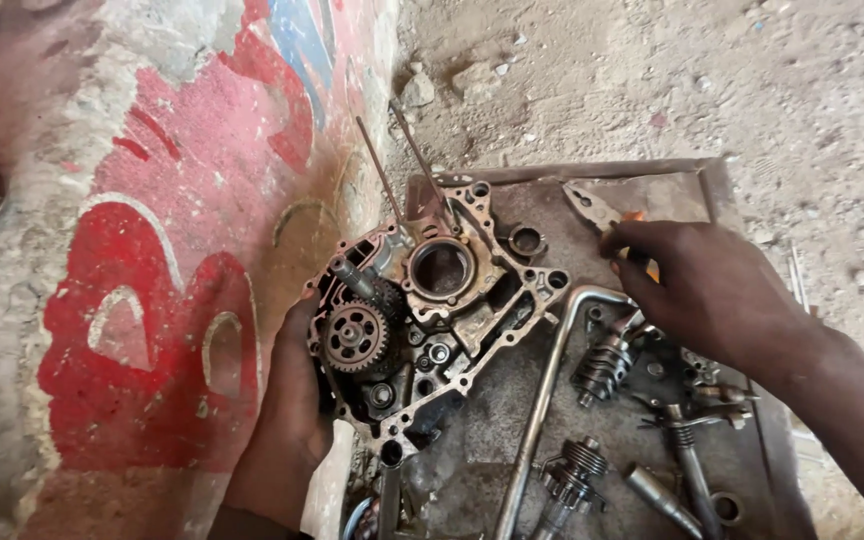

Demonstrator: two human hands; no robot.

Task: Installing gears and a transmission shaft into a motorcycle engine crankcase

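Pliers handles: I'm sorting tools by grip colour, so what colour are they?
Orange, mostly hidden under the right hand gripping the pliers; the head view shows it.

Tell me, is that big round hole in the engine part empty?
Empty. The round hole in the engine case shows only its dark inner wall; the gear sits beside it.

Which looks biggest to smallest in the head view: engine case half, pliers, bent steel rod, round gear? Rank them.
1. Engine case half, held by the left hand.
2. Bent steel rod.
3. Round gear and pliers: unsure, since the right hand hides most of the pliers.
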